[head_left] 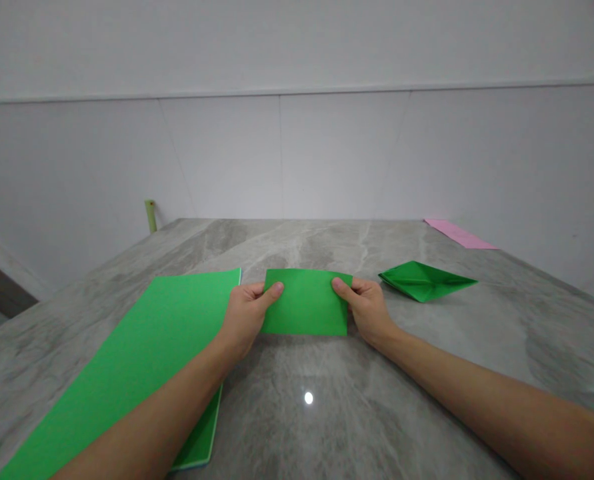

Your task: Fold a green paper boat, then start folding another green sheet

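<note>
A small folded green paper (307, 301) lies flat on the grey marble table (327, 407) in front of me. My left hand (247, 313) grips its left edge, thumb on top and fingers curled. My right hand (367, 307) holds its right edge the same way, thumb pressed on the upper corner. Both hands are closed on the paper.
A stack of large green sheets (141, 360) lies to the left, partly under my left forearm. A folded green paper shape (424, 280) sits to the right. A pink sheet (459, 235) lies at the far right corner. A white wall stands behind the table.
</note>
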Available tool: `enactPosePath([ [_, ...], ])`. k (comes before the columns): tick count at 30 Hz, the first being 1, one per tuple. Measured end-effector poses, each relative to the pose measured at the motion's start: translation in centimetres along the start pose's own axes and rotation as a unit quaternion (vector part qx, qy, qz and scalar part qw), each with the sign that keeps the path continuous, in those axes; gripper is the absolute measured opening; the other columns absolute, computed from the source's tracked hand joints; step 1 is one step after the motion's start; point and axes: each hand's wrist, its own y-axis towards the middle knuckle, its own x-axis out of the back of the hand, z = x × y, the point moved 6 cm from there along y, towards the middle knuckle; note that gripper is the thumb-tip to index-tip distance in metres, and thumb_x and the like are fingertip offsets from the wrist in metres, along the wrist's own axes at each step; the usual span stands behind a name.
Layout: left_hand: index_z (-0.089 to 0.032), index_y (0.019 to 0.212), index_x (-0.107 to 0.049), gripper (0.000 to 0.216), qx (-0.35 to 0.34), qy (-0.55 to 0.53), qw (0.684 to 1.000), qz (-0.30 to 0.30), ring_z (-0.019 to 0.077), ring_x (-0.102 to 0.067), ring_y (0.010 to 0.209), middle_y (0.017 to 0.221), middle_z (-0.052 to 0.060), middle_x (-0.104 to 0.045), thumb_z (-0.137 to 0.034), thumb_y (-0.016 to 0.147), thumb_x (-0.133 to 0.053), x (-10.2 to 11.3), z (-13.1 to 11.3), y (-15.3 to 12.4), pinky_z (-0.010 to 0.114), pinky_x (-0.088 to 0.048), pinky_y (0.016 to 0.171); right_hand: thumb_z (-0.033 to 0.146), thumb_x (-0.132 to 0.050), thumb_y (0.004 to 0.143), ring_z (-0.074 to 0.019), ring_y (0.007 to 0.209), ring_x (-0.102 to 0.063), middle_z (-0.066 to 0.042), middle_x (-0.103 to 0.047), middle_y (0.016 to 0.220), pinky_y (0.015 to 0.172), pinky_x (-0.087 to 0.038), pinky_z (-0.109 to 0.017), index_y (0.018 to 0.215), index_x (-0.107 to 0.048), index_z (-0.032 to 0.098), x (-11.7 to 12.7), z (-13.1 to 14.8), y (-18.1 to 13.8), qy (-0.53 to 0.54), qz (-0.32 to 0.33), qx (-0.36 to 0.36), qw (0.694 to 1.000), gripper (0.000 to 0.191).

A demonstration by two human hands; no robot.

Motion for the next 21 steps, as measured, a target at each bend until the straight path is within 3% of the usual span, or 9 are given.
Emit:
enactPosePath([
  [8, -0.011, 0.075, -0.074, 0.03, 0.008, -0.055, 0.998, -0.014, 0.0164, -0.065, 0.057, 0.068, 0.007, -0.073, -0.04, 0.07, -0.079, -0.2, -0.2, 0.0, 0.025, -0.052, 0.055, 0.051, -0.079, 0.066, -0.0097, 0.045, -0.047, 0.001, -0.057, 0.051, 0.044, -0.038, -0.022, 0.059, -0.065, 0.015, 0.0, -0.5, 0.2, 0.028, -0.015, -0.02, 0.999, 0.039],
  [12, -0.01, 0.082, -0.072, 0.018, 0.039, -0.118, 0.992, -0.029, 0.018, -0.07, 0.066, 0.078, 0.009, -0.075, -0.026, 0.073, -0.076, -0.2, -0.5, 0.1, 0.028, -0.058, 0.062, 0.05, -0.076, 0.069, -0.0067, 0.034, -0.034, 0.006, -0.044, 0.04, 0.033, -0.025, -0.02, 0.054, -0.056, 0.018, 0.4, -1.0, 0.3, 0.063, -0.03, -0.05, 0.996, 0.041],
  [17, -0.012, 0.079, -0.068, 0.012, 0.009, -0.143, 0.983, -0.113, 0.0137, -0.067, 0.061, 0.073, 0.006, -0.072, -0.022, 0.075, -0.073, 1.2, -1.0, 0.5, 0.023, -0.055, 0.058, 0.051, -0.073, 0.062, -0.0104, 0.035, -0.042, -0.001, -0.049, 0.04, 0.035, -0.028, -0.023, 0.046, -0.058, 0.016, -1.1, -0.5, -0.6, 0.059, 0.099, -0.072, 0.991, 0.042],
  [21, -0.014, 0.072, -0.067, 0.023, -0.001, -0.088, 0.992, -0.095, 0.0112, -0.059, 0.049, 0.058, -0.001, -0.064, -0.031, 0.065, -0.081, 1.0, -1.0, 0.3, 0.021, -0.049, 0.049, 0.065, -0.057, 0.075, -0.0097, 0.037, -0.042, -0.002, -0.053, 0.045, 0.037, -0.025, -0.023, 0.058, -0.065, 0.015, -2.2, -0.4, -1.0, 0.063, 0.173, -0.077, 0.98, 0.054],
])
